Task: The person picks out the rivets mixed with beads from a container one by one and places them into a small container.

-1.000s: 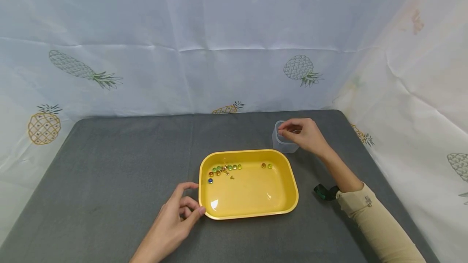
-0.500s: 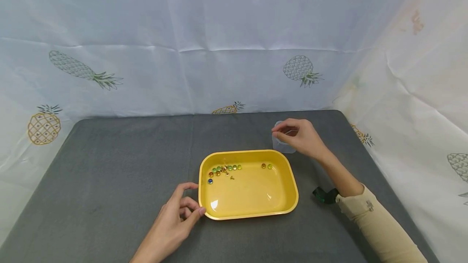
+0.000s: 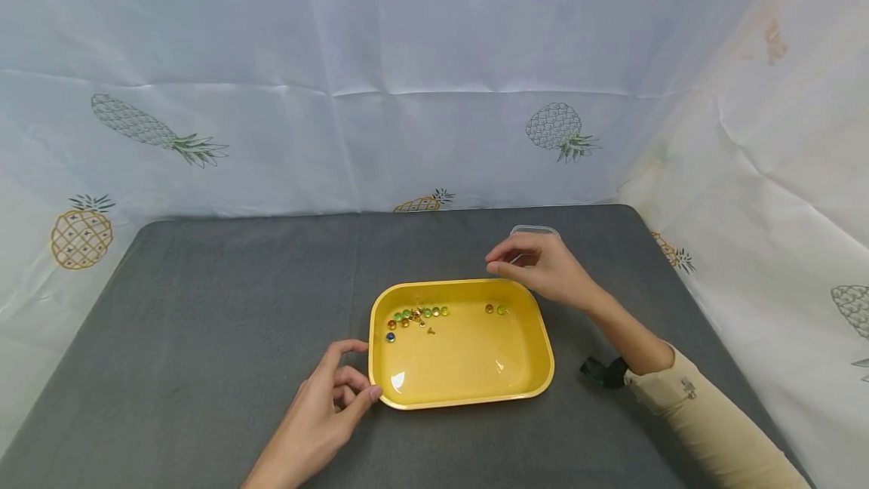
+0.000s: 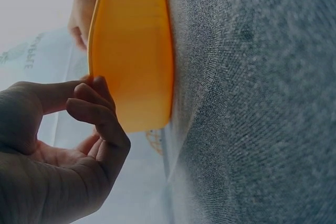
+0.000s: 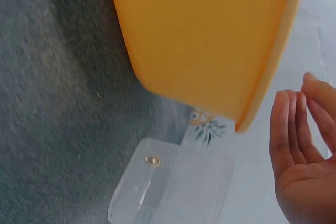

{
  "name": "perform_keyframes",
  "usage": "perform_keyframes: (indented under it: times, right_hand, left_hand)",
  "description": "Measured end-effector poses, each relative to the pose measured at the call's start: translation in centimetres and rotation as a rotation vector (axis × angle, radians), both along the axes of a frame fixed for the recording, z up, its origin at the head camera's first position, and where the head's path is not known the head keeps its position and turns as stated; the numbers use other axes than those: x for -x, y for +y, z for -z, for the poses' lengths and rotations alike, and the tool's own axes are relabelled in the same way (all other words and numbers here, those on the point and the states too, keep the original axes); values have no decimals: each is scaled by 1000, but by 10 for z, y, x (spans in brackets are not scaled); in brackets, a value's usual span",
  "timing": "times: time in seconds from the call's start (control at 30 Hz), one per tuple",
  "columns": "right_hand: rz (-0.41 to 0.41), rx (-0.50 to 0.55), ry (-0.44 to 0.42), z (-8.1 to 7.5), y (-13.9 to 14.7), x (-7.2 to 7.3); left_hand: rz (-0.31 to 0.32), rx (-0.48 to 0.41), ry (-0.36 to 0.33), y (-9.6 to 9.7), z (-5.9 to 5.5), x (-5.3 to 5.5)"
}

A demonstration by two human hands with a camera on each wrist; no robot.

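Note:
A yellow tray (image 3: 455, 391) lies on the grey table. In its far left part are glass beads (image 3: 437, 312) in green, amber and blue, with small gold pieces (image 3: 416, 315) among them. Two more beads (image 3: 495, 309) sit toward its far right. My left hand (image 3: 326, 398) holds the tray's left rim, thumb at the near left corner; the left wrist view shows its fingertips at the rim. Above the far right rim hovers my right hand (image 3: 546, 270), fingers bent with a gap to the thumb and nothing visible between them. Behind it stands a clear plastic box (image 5: 173, 182), mostly hidden from the head view, with a small gold piece (image 5: 153, 161) inside.
A dark strap-like object (image 3: 603, 372) is at the right wrist by the beige sleeve (image 3: 706, 413). A white curtain (image 3: 434, 142) printed with pineapples hangs behind the table (image 3: 204, 338) and along its right side.
My right hand has moved from over the clear box leftward and nearer, to the tray's far right rim. The left hand, tray and beads have stayed in place.

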State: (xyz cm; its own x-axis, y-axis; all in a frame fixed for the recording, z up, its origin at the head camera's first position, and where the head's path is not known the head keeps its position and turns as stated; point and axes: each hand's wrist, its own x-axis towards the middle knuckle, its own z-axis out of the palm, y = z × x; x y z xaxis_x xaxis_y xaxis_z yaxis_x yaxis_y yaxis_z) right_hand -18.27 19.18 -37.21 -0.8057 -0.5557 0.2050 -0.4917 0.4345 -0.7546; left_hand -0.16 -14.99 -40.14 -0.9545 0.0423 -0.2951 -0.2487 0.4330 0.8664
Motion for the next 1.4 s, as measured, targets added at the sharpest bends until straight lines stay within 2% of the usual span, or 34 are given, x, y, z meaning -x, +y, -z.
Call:
perform_keyframes:
  times: [0.17,0.37,0.7,0.93,1.13,1.4]
  right_hand:
    - [-87,35,-35,3,-8,-5]
    - [-180,70,-135,6,-20,-10]
    - [-265,101,-274,18,-38,-17]
    - [-284,66,-359,26,-52,-23]
    - [-284,81,-429,36,-60,-25]
    - [-293,70,-454,49,-65,-25]
  left_hand:
    - [4,-8,-1,0,0,0]
    - [8,-15,-1,-1,1,0]
    - [15,-22,2,-2,1,0]
    - [19,-28,4,-2,1,0]
    - [23,-31,5,-2,1,0]
    - [30,-38,6,-3,0,0]
